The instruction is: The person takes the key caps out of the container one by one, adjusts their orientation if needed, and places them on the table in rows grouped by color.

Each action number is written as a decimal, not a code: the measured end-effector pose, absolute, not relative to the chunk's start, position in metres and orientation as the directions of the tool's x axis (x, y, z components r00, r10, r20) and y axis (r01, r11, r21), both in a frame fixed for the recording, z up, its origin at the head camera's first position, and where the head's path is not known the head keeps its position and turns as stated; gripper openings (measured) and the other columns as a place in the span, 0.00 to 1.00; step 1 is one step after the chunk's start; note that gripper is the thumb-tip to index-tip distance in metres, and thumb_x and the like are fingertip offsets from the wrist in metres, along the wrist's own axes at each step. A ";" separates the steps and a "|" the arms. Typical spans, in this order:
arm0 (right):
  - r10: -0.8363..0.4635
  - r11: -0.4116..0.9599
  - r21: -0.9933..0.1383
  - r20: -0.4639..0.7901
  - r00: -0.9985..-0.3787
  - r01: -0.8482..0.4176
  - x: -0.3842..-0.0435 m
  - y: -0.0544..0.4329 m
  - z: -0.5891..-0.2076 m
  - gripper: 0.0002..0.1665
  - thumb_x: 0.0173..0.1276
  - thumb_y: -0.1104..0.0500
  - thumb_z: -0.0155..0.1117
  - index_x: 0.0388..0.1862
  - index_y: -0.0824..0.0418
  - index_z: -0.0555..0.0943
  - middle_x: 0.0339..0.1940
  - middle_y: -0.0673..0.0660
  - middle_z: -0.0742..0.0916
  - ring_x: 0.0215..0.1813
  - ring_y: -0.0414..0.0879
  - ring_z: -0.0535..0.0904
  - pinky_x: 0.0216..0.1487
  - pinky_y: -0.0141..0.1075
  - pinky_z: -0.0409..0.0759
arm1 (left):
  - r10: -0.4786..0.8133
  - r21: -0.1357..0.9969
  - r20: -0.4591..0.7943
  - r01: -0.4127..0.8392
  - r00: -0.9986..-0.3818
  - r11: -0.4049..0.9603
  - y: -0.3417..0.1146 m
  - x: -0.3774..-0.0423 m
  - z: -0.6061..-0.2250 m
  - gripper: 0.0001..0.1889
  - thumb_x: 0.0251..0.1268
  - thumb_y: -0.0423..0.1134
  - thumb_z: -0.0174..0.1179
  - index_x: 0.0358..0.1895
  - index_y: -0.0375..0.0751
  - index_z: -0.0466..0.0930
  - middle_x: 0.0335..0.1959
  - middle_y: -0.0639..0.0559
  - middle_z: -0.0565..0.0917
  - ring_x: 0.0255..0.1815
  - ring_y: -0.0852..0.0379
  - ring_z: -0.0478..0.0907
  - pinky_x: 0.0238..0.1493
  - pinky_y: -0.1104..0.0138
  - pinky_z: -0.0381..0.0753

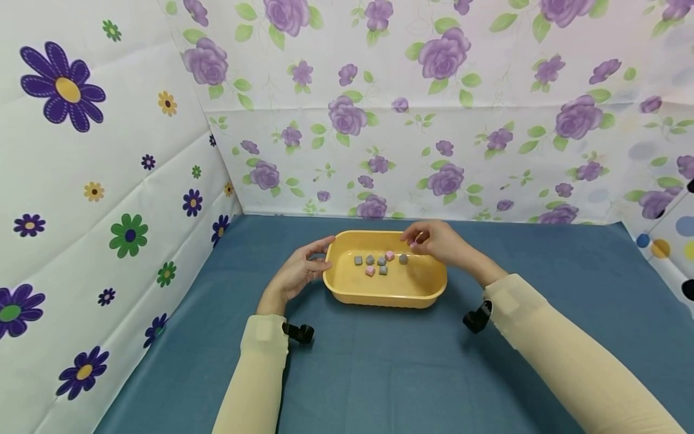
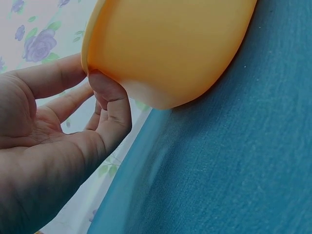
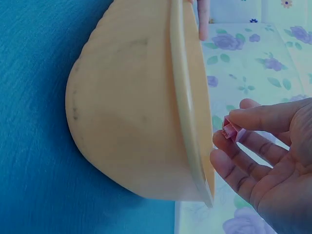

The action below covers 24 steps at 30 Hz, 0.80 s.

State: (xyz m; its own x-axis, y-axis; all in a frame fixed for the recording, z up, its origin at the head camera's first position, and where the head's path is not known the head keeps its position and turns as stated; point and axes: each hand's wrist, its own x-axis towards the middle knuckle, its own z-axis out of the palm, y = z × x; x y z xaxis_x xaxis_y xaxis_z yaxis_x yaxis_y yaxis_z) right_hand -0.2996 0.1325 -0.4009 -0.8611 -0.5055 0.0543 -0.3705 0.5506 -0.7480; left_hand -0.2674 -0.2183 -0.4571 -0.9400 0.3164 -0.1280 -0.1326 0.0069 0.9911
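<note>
Pink block (image 3: 231, 129) is off the tub floor, above rim level at the far right part of the tub. Right hand (image 1: 434, 240) pinches it: thumb and fingers clamped on the block in both the head and right wrist views. Tub (image 1: 347, 278) is yellow, oblong with rounded corners, mouth up. On the tub floor, count seven more blocks: five grey blocks (image 1: 383, 270) and two pink ones (image 1: 370, 271), loosely grouped about the middle. Of the two pink, one lies near and one far; a grey one lies farthest left and another grey farthest right. Left hand (image 1: 297, 271) is at the tub's left end, thumb and a bent finger clamped on the rim (image 2: 85, 46); its other fingers are partly hidden. Dark marks (image 3: 75, 109) show on the tub's outer wall at the right end. Tub stands on a surface (image 1: 379, 374) covered in blue cloth. Both arms reach in from the near side, left sleeve (image 1: 257, 367) and right sleeve (image 1: 569, 355) pale cream, each with a small black device at the wrist. Far side: white sheet (image 1: 396, 144) with purple roses. Left side: white sheet with purple, green and yellow flowers (image 1: 130, 235). Far right: coloured dots (image 1: 660, 248) on white.
</note>
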 end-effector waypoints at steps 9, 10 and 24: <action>-0.487 0.580 -0.726 0.055 -0.872 -0.370 -0.302 0.144 -0.398 0.14 0.73 0.71 0.65 0.54 0.63 0.88 0.48 0.65 0.87 0.47 0.54 0.81 0.46 0.45 0.81 | 0.313 0.991 -0.131 -0.135 -0.941 0.008 -0.218 -0.267 -0.457 0.34 0.75 0.25 0.58 0.81 0.49 0.65 0.59 0.42 0.67 0.41 0.55 0.72 0.39 0.69 0.80; -0.482 0.582 -0.727 0.053 -0.875 -0.365 -0.302 0.146 -0.398 0.14 0.73 0.71 0.65 0.54 0.63 0.88 0.48 0.65 0.87 0.47 0.54 0.81 0.47 0.45 0.81 | 0.312 0.991 -0.132 -0.137 -0.941 0.008 -0.218 -0.267 -0.457 0.34 0.75 0.25 0.58 0.81 0.49 0.65 0.59 0.42 0.67 0.41 0.55 0.72 0.38 0.69 0.80; -0.466 0.573 -0.748 0.040 -0.884 -0.336 -0.304 0.156 -0.403 0.13 0.74 0.71 0.64 0.55 0.68 0.86 0.49 0.67 0.87 0.47 0.56 0.82 0.46 0.43 0.83 | 0.315 0.991 -0.133 -0.136 -0.940 0.012 -0.219 -0.268 -0.457 0.34 0.75 0.25 0.59 0.81 0.49 0.66 0.60 0.41 0.67 0.42 0.54 0.73 0.41 0.68 0.81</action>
State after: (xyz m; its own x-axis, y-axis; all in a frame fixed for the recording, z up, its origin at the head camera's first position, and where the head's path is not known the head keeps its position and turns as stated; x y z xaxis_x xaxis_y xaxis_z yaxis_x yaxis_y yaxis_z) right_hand -0.3041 0.1565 -0.4030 -0.8840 -0.4657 0.0401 -0.3357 0.5728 -0.7478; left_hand -0.2681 -0.2186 -0.4574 -0.9397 0.3151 -0.1329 -0.1360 0.0122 0.9906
